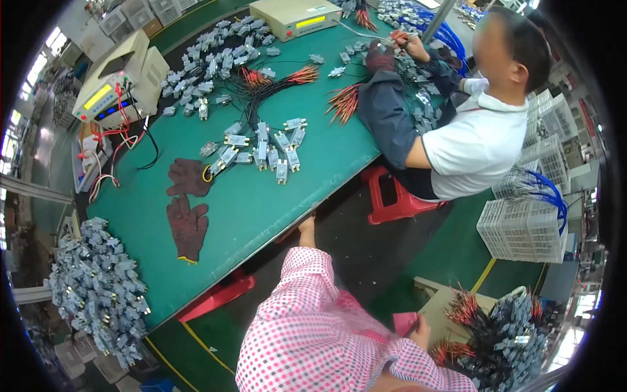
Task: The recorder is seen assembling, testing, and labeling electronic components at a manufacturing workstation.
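My left hand (307,225) is at the near edge of the green-topped table (261,209); its fingers are partly hidden by the edge, so their state does not show. Low on the right, my right hand (421,330) is closed on a flat pink piece (405,323) whose kind I cannot make out. Two dark maroon work gloves, an upper glove (190,176) and a lower glove (186,227), lie on the table left of my left hand. Beyond my left hand is a group of small grey blocks (262,147) with metal ends, some on black wires with red tips (300,76).
A co-worker (480,130) sits at the right on a red stool (392,199), handling a wired part. Test instruments (117,85) with cables stand at the table's far left. Grey blocks (98,287) are heaped at the lower left. White crates (522,228) and wired blocks (519,333) stand right.
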A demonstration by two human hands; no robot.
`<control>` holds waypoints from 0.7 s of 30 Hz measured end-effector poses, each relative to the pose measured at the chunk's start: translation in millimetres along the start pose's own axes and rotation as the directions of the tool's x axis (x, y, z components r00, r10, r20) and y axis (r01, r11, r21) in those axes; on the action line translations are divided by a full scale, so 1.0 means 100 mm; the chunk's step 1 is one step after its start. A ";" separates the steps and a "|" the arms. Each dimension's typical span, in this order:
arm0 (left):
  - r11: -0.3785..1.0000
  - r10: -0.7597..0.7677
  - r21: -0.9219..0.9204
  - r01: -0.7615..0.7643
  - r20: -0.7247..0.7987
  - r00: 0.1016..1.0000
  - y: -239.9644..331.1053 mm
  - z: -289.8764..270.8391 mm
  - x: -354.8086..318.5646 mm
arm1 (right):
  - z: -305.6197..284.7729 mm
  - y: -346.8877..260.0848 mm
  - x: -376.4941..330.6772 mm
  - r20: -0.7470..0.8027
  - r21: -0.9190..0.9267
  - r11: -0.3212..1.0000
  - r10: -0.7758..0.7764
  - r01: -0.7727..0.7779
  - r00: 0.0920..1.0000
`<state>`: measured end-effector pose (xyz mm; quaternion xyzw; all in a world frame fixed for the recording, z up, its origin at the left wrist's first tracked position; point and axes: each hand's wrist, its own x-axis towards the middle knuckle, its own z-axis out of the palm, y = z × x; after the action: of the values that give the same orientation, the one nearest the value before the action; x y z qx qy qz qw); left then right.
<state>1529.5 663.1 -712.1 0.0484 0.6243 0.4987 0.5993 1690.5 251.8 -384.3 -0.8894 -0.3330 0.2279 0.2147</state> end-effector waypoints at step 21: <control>-0.274 0.311 0.951 0.141 -0.052 0.949 -0.19 -5.79 -3.87 | 0.09 0.11 1.82 -0.054 -0.085 0.967 -0.246 0.241 0.968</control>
<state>1185.4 72.1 -578.8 0.4788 0.8437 -0.1538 0.1876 1813.4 371.9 -445.4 -0.8563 -0.4414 0.1577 0.2168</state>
